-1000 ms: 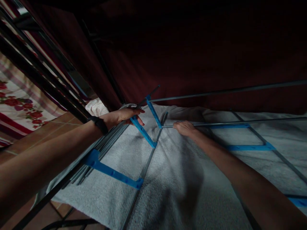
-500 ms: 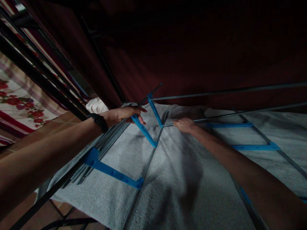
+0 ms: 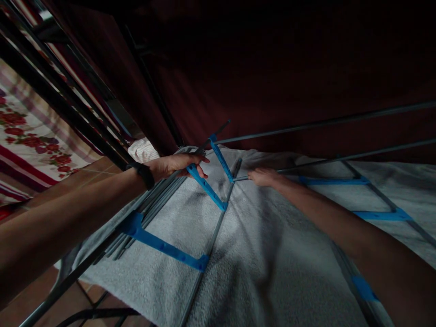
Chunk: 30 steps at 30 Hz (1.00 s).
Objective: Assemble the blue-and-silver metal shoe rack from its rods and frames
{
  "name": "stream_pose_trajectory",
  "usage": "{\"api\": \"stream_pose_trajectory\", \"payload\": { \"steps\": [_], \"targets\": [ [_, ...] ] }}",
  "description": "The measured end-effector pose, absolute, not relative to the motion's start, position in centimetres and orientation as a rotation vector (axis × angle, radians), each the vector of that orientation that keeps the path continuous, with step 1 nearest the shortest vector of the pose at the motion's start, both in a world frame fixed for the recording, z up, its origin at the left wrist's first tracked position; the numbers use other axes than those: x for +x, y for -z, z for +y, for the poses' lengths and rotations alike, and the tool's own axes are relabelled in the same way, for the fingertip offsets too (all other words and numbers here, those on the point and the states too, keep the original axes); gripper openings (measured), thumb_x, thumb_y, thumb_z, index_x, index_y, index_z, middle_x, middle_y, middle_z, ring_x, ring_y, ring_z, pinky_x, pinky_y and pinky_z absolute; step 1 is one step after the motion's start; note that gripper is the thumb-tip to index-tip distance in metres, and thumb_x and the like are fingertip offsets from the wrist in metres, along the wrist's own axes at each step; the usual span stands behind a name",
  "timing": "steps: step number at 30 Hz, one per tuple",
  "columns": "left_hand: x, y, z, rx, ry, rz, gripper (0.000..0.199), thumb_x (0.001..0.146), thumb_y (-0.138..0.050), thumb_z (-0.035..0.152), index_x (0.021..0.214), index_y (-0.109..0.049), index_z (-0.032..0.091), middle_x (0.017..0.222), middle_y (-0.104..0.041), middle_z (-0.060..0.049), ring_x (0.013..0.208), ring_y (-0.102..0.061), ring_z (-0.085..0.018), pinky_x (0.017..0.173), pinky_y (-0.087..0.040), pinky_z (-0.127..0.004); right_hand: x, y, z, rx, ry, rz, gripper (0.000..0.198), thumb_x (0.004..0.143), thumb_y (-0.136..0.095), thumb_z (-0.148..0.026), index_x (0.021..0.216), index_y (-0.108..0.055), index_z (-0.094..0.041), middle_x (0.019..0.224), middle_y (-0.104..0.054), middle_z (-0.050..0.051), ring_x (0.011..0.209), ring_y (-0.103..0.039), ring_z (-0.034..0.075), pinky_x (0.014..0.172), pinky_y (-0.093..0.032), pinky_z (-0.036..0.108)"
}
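Note:
My left hand (image 3: 180, 165), with a dark band at its wrist, is wrapped round a grey tube of a frame, by the upper end of a blue plastic bracket (image 3: 207, 187). My right hand (image 3: 264, 176) is closed round a thin grey tube (image 3: 241, 178). That tube's end meets the lower end of another blue bracket (image 3: 223, 159) and a long grey tube (image 3: 218, 234). Nearer me, a larger blue bracket (image 3: 166, 247) joins the long tube to the left side tube (image 3: 71, 277). My palms and some fingertips are hidden.
A grey towel-like cloth (image 3: 252, 254) lies under the frame, with several loose grey tubes (image 3: 150, 206) at its left. More blue brackets (image 3: 381, 215) are at right. Dark red fabric (image 3: 289, 81) hangs behind. Black metal bars (image 3: 68, 100) and a flowered cloth (image 3: 34, 141) stand left.
The view has turned slightly, so the bars, flowered cloth and right-hand brackets appear farther right. Both hands keep their hold, and the tubes between them barely shift.

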State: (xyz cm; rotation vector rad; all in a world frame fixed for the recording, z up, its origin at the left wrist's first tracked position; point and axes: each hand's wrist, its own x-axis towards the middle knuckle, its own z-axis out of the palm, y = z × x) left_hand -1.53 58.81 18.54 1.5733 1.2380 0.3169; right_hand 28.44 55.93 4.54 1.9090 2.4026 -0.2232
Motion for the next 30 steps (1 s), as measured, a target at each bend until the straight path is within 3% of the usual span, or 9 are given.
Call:
{"api": "stream_pose_trajectory", "payload": {
  "steps": [5,15,21,27,30],
  "targets": [
    [-1.6,-18.2,59.4,1.533,-0.264,1.192,0.046,0.077,-0.062,0.022,0.122,-0.059,0.018,0.07,-0.075,-0.006,0.087,-0.075,-0.025,0.097,-0.054,-0.044,28.4,-4.2,55.9,1.988,0.326,2.374,0.037,0.1,-0.041,-0.033,0.113,-0.068,-0.011,0.116,-0.067,0.02,0.103,-0.062,0.029,0.082,-0.042,0.033],
    [-1.2,-18.6,58.9,1.534,-0.265,1.222,0.039,0.081,-0.056,0.02,0.119,-0.061,0.017,0.066,-0.073,-0.005,0.088,-0.075,-0.024,0.097,-0.054,-0.042,28.5,-2.6,57.3,1.962,0.538,2.415,0.03,0.094,-0.044,-0.022,0.099,-0.072,-0.012,0.108,-0.071,0.011,0.093,-0.063,0.019,0.075,-0.041,0.023],
    [-1.0,-18.7,58.9,1.54,-0.265,1.248,0.03,0.079,-0.057,0.022,0.106,-0.067,0.019,0.075,-0.076,-0.008,0.092,-0.074,-0.024,0.092,-0.057,-0.035,28.3,-1.7,58.2,2.015,0.746,2.378,0.023,0.084,-0.049,-0.016,0.085,-0.072,-0.014,0.089,-0.07,0.003,0.079,-0.059,0.015,0.068,-0.042,0.021],
    [-0.9,-18.7,58.8,1.516,-0.294,1.252,0.033,0.075,-0.06,0.022,0.107,-0.067,0.018,0.076,-0.076,-0.008,0.09,-0.074,-0.025,0.092,-0.057,-0.036,28.5,-2.5,58.0,2.059,0.856,2.267,0.025,0.084,-0.049,-0.023,0.092,-0.071,-0.015,0.061,-0.057,-0.001,0.049,-0.045,0.011,0.052,-0.035,0.024],
    [-0.7,-18.7,58.8,1.535,-0.255,1.236,0.039,0.076,-0.06,0.023,0.114,-0.065,0.018,0.072,-0.075,-0.007,0.094,-0.073,-0.025,0.095,-0.054,-0.038,28.5,-2.7,57.9,2.062,0.845,2.242,0.029,0.087,-0.046,-0.028,0.095,-0.071,-0.016,0.055,-0.054,-0.001,0.044,-0.042,0.011,0.051,-0.035,0.024]
  ]
}}
